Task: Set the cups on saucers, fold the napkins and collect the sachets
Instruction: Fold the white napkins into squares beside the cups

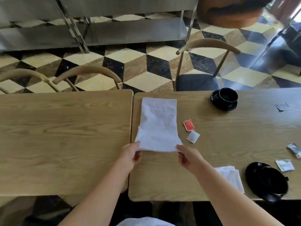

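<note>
A white napkin (157,123) lies lengthwise on the right table, its near edge lifted off the wood. My left hand (131,154) pinches its near left corner and my right hand (189,156) pinches its near right corner. A folded white napkin (231,176) rests by my right forearm. A black cup (228,96) sits on a black saucer (215,101) at the far side. Another black cup on a saucer (266,180) stands near the front right edge. A red sachet (189,125) and a white sachet (193,136) lie right of the napkin. Silver sachets (285,165) (294,150) (281,106) lie further right.
Two wooden tables (65,136) stand pushed together with a narrow seam between them. Wooden-backed chairs (206,44) stand along the far side, on a checkered floor. A steel counter (114,33) runs along the back.
</note>
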Motion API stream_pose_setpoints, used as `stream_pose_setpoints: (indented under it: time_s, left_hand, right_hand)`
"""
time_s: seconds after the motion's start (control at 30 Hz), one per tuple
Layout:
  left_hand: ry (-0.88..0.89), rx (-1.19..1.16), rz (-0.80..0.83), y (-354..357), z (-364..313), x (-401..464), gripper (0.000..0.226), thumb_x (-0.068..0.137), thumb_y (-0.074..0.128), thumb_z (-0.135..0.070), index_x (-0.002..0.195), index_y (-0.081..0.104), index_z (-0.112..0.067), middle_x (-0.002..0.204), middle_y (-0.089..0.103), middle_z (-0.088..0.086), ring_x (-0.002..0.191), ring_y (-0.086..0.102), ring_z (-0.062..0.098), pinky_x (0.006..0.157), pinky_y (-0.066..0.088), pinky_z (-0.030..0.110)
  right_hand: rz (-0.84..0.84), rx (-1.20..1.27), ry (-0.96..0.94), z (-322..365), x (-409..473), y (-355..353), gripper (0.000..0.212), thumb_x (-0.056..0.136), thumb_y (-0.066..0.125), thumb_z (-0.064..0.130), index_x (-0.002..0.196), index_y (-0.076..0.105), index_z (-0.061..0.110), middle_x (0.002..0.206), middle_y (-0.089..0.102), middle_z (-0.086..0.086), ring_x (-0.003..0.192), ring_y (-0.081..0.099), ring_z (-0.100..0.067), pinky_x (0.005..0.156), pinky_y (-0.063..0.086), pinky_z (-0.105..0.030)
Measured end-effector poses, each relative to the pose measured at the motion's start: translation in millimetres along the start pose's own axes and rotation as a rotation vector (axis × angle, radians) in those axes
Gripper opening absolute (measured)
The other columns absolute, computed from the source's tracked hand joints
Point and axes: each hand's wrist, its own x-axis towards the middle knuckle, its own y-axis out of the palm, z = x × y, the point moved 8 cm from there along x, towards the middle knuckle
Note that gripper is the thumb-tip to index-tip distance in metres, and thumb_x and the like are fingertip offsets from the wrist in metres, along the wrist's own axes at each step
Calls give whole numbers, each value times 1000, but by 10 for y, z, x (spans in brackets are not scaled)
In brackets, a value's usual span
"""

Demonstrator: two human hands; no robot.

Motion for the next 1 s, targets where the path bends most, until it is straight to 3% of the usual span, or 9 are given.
stream_pose_setpoints:
  time_s: [0.1,0.23,0.37,0.47,0.57,0.63,0.7,0.83,1.0]
  left_hand:
    - [-44,93,-88,-309,686,100,13,96,65,-12,86,57,-8,68,57,10,38,54,12,33,42,18]
    - [-110,230,-111,-579,1325,87,11,93,66,-5,85,58,-6,74,62,12,51,58,16,36,45,20]
    - [-228,415,-27,-721,1755,-117,18,90,71,-6,95,55,-13,84,71,13,61,65,18,52,50,27]
    - [-339,535,133,-761,1892,-254,23,86,72,-8,106,61,-5,87,78,15,62,68,16,55,52,27]
    - [-288,510,129,-775,1691,-194,17,88,68,-5,102,58,-6,81,76,14,55,65,15,53,50,26]
    - [-168,435,80,-695,1406,-106,28,88,65,-1,96,43,-16,79,68,14,48,61,16,48,45,26]
    - [-58,353,113,-519,1105,-51,27,89,63,2,98,46,-15,84,66,16,48,63,16,48,46,27]
    - [16,199,246,-167,520,29,12,92,63,3,103,63,-4,93,72,19,71,77,23,57,60,29]
    - [76,12,337,145,-214,154,26,87,74,-5,108,67,8,106,75,25,96,76,31,71,63,33]
  right_hand:
    - [-10,-222,27,-504,132,-297,13,91,70,13,86,59,7,54,47,-4,41,42,-14,42,31,-21]
    - [8,-354,101,-969,146,-608,17,89,72,16,96,65,2,54,55,-3,46,47,-16,49,36,-27]
    - [-5,-393,241,-1380,71,-940,19,88,72,10,102,65,-1,55,55,-4,46,48,-14,46,37,-25]
    - [2,-393,340,-1601,-33,-1092,18,87,73,5,101,64,-2,51,57,-5,43,48,-12,46,41,-22]
    - [0,-398,349,-1544,-104,-1033,13,86,73,0,94,62,-1,48,56,-6,41,47,-12,46,43,-21]
    - [1,-427,260,-1315,-121,-895,16,87,71,0,91,56,2,53,55,-6,43,47,-13,44,41,-22]
    - [42,-503,129,-987,-147,-695,16,88,70,4,90,54,6,62,56,-6,45,51,-12,43,42,-22]
    - [94,-401,-46,-288,-164,-348,11,91,69,6,99,70,-2,78,75,-10,59,70,-12,54,56,-22]
    - [247,-234,-112,524,-55,53,21,91,71,9,108,71,-1,106,77,-16,97,75,-23,83,62,-30]
